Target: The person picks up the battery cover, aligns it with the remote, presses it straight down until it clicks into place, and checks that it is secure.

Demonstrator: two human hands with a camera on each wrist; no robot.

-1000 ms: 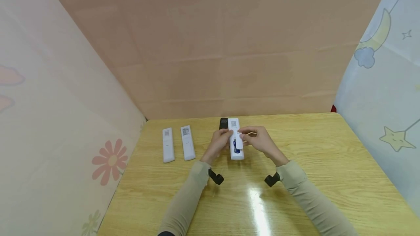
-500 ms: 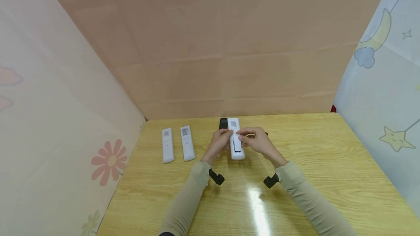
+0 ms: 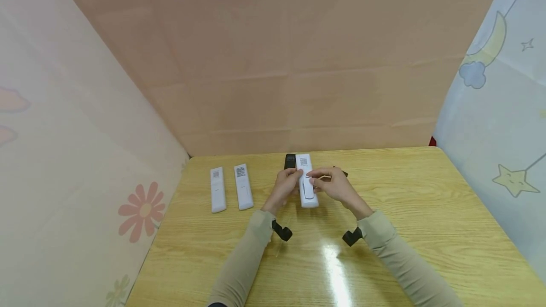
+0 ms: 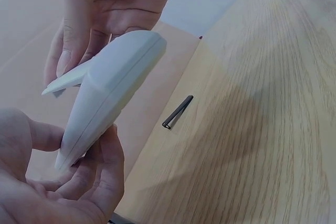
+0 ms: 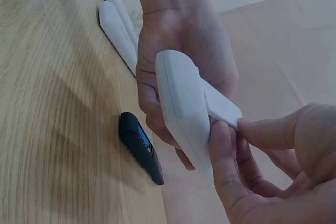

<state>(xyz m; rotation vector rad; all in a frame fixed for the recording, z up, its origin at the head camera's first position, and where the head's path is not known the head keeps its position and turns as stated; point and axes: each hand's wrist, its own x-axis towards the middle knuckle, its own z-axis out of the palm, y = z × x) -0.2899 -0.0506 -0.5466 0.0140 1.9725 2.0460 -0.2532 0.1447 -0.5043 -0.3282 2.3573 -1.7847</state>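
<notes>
My left hand (image 3: 285, 186) holds a white remote control (image 3: 303, 161) up over the table, back side up, thumb on one edge and fingers curled beneath. My right hand (image 3: 334, 185) pinches the white battery cover (image 3: 309, 189) between thumb and finger. In the left wrist view the cover (image 4: 68, 78) stands tilted from the remote (image 4: 107, 85), its near end meeting the remote's back and its pinched end raised. From the head view the cover lies over the battery compartment, and no batteries show.
Left on the wooden table (image 3: 192, 259) lie two more white remotes (image 3: 218, 191), side by side. Behind my left hand is a black remote (image 3: 290, 160); in the right wrist view it shows something blue inside. A slim black piece (image 4: 177, 112) lies beyond my right hand.
My right hand has brought the cover from the remote's right side over the compartment, hiding the blue batteries. The left hand and the remote have hardly moved.
</notes>
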